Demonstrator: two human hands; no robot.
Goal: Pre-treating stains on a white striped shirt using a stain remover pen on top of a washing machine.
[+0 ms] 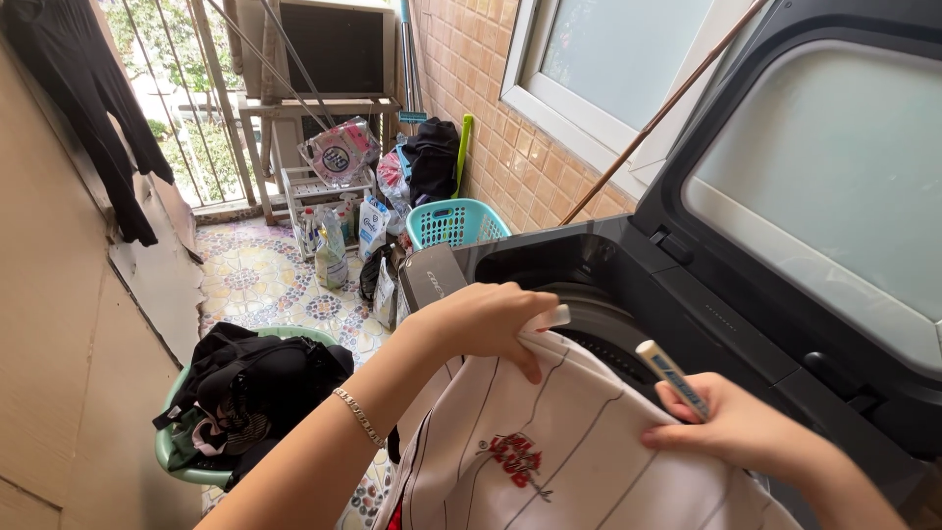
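Room: narrow balcony, patterned tile floor (257, 278), brick wall (471, 108) at 1 o'clock.
Washer (628, 285): open lid (834, 167) at 2 o'clock.
Shirt (579, 451): white, striped, over the drum; soft, light, best held at the edge.
Left hand (486, 319): closed, gripping the shirt.
Right hand (736, 427): closed on shirt and pen-like stick (672, 378).

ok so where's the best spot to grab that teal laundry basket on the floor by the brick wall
Take the teal laundry basket by its top rim, coming from above on the near, open side. The rim is a thick band that stands upright and clear, while the brick wall and the bags crowd its far sides.
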